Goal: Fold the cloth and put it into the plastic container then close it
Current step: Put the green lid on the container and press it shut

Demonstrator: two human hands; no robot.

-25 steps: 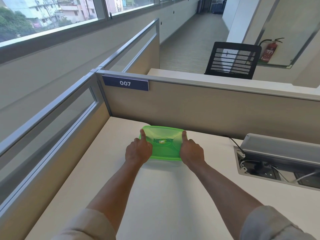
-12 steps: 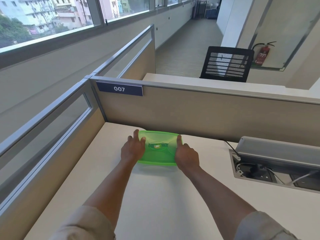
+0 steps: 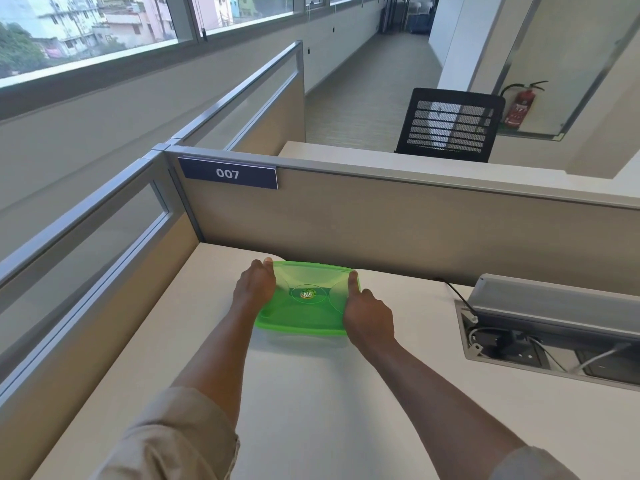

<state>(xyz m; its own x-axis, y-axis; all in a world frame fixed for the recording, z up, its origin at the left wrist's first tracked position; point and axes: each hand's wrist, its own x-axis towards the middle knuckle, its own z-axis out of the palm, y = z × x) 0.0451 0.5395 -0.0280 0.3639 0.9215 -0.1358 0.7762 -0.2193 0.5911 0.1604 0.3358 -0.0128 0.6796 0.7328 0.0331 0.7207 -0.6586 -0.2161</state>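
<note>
A plastic container with a translucent green lid sits on the white desk close to the back partition. The lid lies flat on top with a round logo in its middle. My left hand grips the lid's left edge, fingers curled over the far left corner. My right hand holds the right edge, with the thumb pressed down on the lid near the far right corner. The cloth is not visible; the lid and hands hide the inside of the container.
A beige partition with a "007" sign runs right behind the container. A glass-topped side partition borders the desk on the left. An open cable box with wires sits in the desk at right.
My left hand slid from the lid's top to its far left corner, fingers curling over the edge. My right thumb stays pressed on the lid. The container has not shifted on the desk.
</note>
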